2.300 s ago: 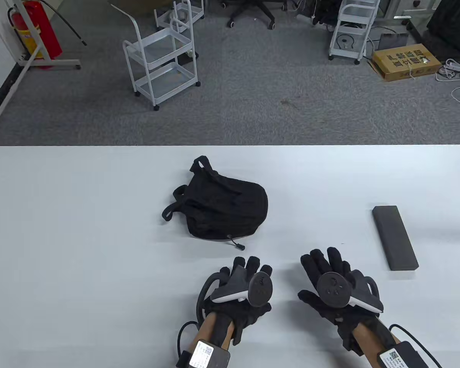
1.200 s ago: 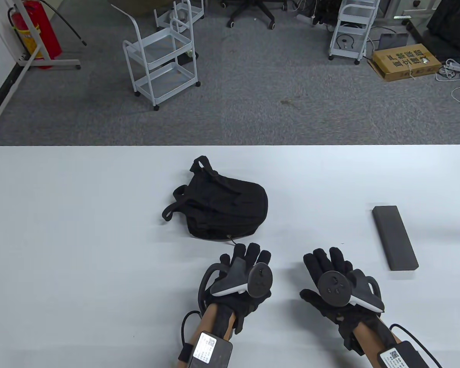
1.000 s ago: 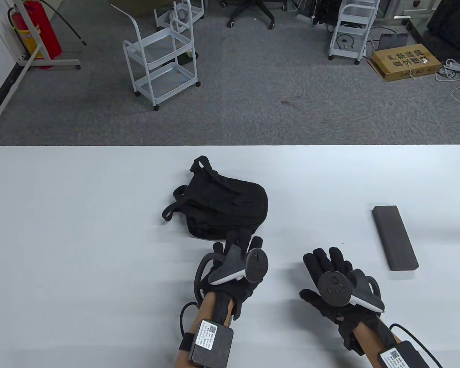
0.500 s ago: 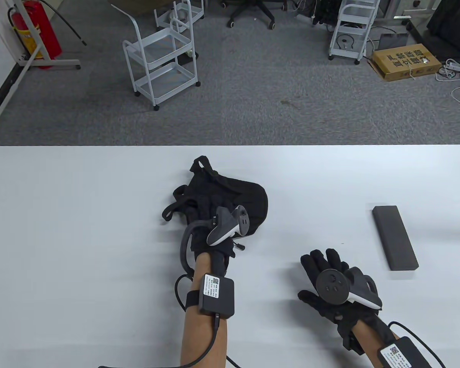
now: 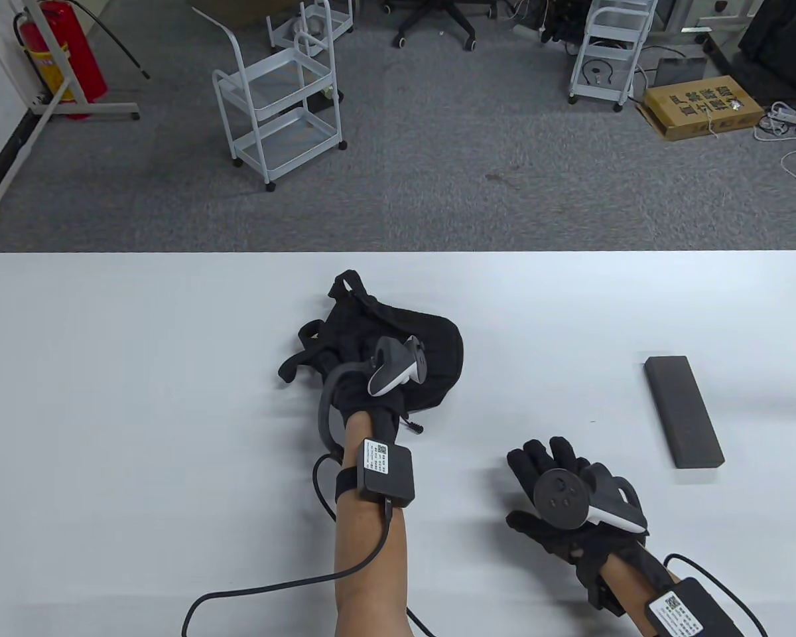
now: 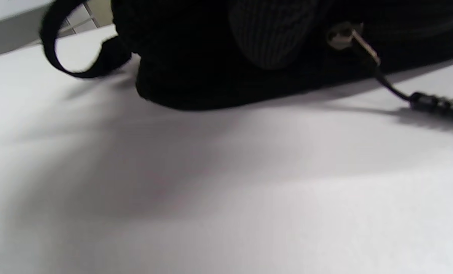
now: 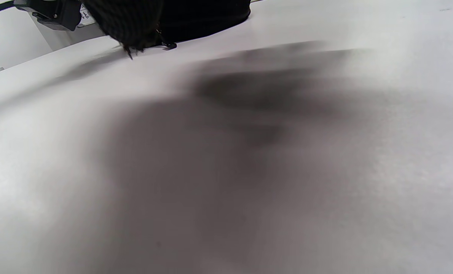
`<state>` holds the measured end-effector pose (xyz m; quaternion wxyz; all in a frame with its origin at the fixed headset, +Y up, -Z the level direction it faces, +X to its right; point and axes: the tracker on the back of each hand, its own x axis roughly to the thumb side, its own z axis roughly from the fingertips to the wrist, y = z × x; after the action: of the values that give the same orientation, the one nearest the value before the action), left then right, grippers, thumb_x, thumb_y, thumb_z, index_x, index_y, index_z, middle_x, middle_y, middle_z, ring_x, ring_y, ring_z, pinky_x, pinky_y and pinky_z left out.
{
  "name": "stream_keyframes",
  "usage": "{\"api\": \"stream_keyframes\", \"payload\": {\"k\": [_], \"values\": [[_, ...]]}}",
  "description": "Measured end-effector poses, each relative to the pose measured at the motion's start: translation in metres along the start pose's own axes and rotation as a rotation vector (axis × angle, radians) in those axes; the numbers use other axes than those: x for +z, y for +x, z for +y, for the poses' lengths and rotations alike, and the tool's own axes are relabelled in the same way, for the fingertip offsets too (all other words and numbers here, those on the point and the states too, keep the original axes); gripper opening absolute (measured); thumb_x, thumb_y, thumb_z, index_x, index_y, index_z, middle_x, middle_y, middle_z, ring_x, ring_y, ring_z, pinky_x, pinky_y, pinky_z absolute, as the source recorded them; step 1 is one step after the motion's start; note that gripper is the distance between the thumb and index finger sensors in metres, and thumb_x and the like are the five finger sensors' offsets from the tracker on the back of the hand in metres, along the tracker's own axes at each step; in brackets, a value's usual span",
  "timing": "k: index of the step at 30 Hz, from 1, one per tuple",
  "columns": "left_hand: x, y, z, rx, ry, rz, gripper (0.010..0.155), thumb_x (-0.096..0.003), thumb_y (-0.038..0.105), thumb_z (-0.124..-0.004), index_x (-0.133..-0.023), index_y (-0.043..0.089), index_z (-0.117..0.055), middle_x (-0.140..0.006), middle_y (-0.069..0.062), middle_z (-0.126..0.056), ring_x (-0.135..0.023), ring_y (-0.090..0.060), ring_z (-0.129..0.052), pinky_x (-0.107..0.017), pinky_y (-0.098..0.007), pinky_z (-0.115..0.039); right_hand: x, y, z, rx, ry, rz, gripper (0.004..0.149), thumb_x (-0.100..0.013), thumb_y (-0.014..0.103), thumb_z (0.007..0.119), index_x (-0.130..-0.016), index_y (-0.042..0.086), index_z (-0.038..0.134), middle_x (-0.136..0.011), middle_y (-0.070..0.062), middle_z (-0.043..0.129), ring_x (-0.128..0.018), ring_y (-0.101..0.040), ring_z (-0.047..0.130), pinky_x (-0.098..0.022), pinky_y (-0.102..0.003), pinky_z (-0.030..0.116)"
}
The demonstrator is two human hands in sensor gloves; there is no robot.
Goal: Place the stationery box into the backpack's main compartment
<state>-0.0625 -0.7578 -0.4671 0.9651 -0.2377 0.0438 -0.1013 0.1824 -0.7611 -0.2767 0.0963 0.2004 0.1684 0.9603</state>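
The black backpack lies on the white table, mid-table. My left hand rests on its near side; black glove on black fabric hides the fingers. In the left wrist view a gloved finger lies against the backpack's side, next to the zipper pull with its cord. The dark grey stationery box lies flat at the right, untouched. My right hand is over the table left of the box, fingers spread and holding nothing.
The backpack's straps trail to the left and far side. A sensor cable runs from my left forearm across the near table. Beyond the table's far edge are white carts on the floor.
My left hand has moved forward from the near table onto the backpack. My right hand has shifted slightly left and nearer. The box has not moved.
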Motion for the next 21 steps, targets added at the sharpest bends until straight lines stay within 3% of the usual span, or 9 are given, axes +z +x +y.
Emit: {"api": "stream_keyframes", "payload": {"k": [4,8,14,21], "values": [[-0.003,-0.005,-0.006,0.059,0.065,0.007,0.069,-0.0554,0.025,-0.068,-0.11,0.041,-0.028,-0.121,0.013,-0.025,-0.115,-0.037,-0.027,-0.083,-0.074,-0.031,0.0,-0.001,0.0,-0.005,-0.003,-0.001,0.088,-0.058,0.052,0.062,-0.112,0.016,0.003,-0.118,-0.019,0.002,-0.104,-0.061,0.0,-0.074,-0.077,0.023],[0.002,-0.011,0.003,0.062,0.196,0.01,0.057,-0.0538,0.026,-0.067,-0.106,0.042,-0.052,-0.116,0.014,-0.052,-0.102,-0.036,-0.059,-0.079,-0.071,-0.054,-0.002,-0.002,0.001,-0.005,0.003,0.017,0.088,-0.058,0.052,0.062,-0.112,0.015,0.003,-0.118,-0.019,0.003,-0.104,-0.061,0.001,-0.074,-0.077,0.023],[0.02,-0.032,0.032,0.221,0.352,0.016,0.051,-0.0532,0.027,-0.067,-0.103,0.038,-0.064,-0.111,0.01,-0.068,-0.091,-0.032,-0.071,-0.074,-0.064,-0.066,-0.002,-0.002,-0.001,-0.013,-0.003,0.015,0.088,-0.058,0.052,0.062,-0.112,0.015,0.002,-0.118,-0.019,0.003,-0.104,-0.061,0.001,-0.074,-0.077,0.023],[0.059,-0.07,0.069,0.396,0.56,0.044,0.05,-0.0529,0.027,-0.067,-0.103,0.031,-0.068,-0.105,0.004,-0.078,-0.082,-0.03,-0.079,-0.071,-0.056,-0.073,-0.001,-0.003,-0.001,-0.018,-0.019,0.015,0.089,-0.058,0.051,0.062,-0.112,0.015,0.002,-0.118,-0.019,0.003,-0.104,-0.061,0.001,-0.074,-0.077,0.023]]}}
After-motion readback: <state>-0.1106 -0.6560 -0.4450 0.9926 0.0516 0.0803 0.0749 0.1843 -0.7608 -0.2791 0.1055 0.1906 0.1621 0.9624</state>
